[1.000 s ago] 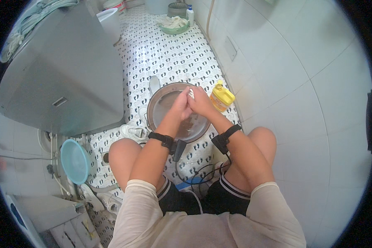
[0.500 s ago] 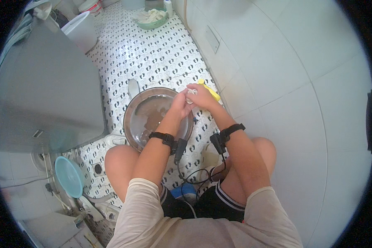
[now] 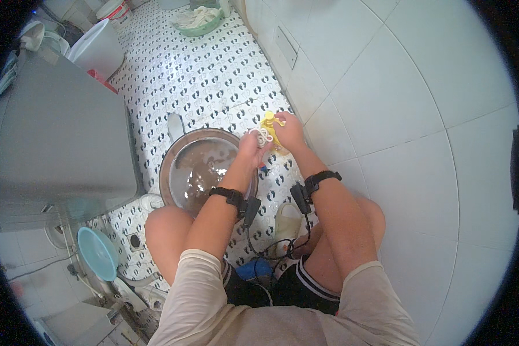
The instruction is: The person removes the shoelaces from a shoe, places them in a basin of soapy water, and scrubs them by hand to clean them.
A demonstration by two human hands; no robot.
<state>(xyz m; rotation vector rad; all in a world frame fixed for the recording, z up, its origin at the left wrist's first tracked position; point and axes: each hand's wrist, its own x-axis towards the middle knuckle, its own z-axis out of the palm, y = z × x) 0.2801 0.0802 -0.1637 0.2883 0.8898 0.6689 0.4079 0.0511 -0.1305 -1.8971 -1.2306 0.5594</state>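
Observation:
I squat over a round metal basin holding murky water on the patterned floor. My left hand is raised above the basin's right rim, closed on a small white bunch of cord or string. My right hand sits just right of it, gripping a yellow object near the wall. The two hands are close together, almost touching. Both wrists carry black bands with cables.
A grey appliance stands at the left. A white bucket and a green bowl of cloth are at the far end. A light blue bowl lies at the lower left. The tiled wall runs along the right.
Both hands have moved from above the basin's middle toward its right rim and the wall. The right hand now holds the yellow object, which lay on the floor earlier.

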